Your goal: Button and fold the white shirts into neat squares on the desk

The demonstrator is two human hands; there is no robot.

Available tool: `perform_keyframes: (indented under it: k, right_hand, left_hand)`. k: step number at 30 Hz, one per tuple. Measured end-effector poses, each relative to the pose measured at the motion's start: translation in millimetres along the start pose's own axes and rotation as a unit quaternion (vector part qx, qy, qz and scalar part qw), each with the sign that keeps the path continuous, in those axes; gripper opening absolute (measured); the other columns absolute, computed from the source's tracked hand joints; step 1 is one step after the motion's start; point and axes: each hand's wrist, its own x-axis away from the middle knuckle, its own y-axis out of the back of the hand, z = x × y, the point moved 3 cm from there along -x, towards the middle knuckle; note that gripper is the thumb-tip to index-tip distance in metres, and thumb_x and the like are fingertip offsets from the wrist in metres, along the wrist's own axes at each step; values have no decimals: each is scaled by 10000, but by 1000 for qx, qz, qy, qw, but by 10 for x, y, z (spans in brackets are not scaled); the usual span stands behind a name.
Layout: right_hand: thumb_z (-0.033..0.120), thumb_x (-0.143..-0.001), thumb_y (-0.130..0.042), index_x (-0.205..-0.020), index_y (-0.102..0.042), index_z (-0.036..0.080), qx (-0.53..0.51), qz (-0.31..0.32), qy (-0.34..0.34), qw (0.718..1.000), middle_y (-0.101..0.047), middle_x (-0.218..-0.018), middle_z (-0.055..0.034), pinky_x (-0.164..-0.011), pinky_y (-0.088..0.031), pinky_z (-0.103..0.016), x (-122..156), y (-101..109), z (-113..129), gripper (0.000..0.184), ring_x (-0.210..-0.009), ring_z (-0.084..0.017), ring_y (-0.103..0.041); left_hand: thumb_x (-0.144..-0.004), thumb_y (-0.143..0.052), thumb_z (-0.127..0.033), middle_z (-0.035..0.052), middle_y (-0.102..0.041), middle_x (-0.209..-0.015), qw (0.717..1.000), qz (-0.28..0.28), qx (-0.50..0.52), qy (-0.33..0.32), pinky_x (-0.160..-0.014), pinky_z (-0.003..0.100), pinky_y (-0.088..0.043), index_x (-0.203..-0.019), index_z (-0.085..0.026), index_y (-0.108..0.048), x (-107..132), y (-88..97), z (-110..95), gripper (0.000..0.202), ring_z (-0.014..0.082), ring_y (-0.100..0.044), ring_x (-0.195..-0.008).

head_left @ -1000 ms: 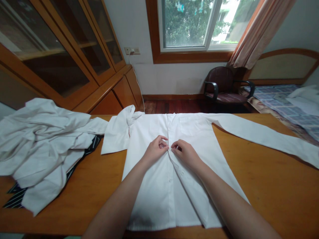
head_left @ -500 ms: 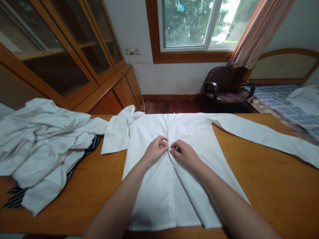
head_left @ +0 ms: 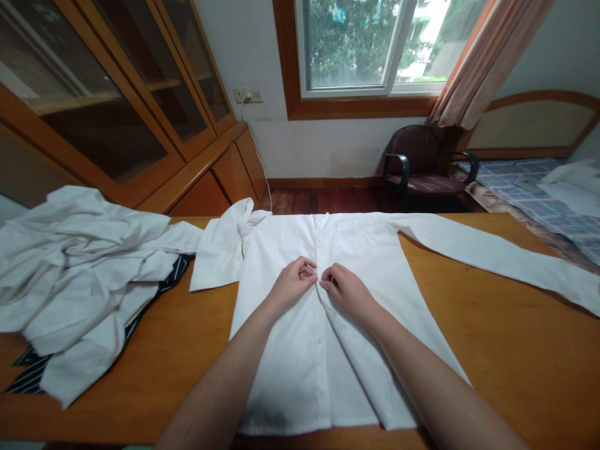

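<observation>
The left hand (head_left: 291,285) and right hand (head_left: 345,290) are staying pinched shut on the front placket of the white dress shirt (head_left: 375,256), barely shifting, so the buttoning is holding at the same spot. The shirt is lying flat on the wooden table (head_left: 515,350), beside crumpled white clothes (head_left: 79,269).

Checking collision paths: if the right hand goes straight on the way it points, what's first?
The left hand, close across the white shirt placket that both pinch; whether the right hand already touches it is unclear.

Two hands pinched close together.
The left hand (head_left: 293,284) and right hand (head_left: 345,289) sit nearly touching, fingers curled, thumbs pressed to fingertips; bare forearms reach forward and converge.
</observation>
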Motion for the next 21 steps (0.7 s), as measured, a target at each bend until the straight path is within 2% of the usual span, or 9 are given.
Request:
perform_keyframes:
  k: [6, 12, 21]
  right_hand:
    - [180, -900, -644, -826, -592, 211, -27, -22, -10, 999, -601, -825, 4, -733, -424, -274, -27, 29, -49, 96, -793, -161, -576]
    - [141, -835, -713, -919, -660, 215, -41, -14, 7, 999, -603, -891, 5, -736, -446, -258, -34, 13, -72, 123, -790, -141, -585]
    - [179, -879, -689, -897, -695, 213, -20, -15, 7, 1000, -624, -858, -2, -745, -458, -264, -27, 23, -59, 39, -794, -148, -612]
  left_hand:
    - [-774, -652, -225, -2, -668, -820, 1000, -4, -7, 0, -728, 263, -472, -976, -206, -648, -8, 3, 18, 203, 157, -621, -776]
    - [-776, -651, -215, -16, -679, -800, 1000, 1, -1, 8, -704, 247, -452, -992, -210, -639, 6, 12, -31, 216, 144, -602, -746]
    - [-772, -665, -233, -14, -672, -810, 1000, 2, 18, 16, -714, 244, -450, -952, -207, -637, 12, 15, -41, 184, 142, -606, -753]
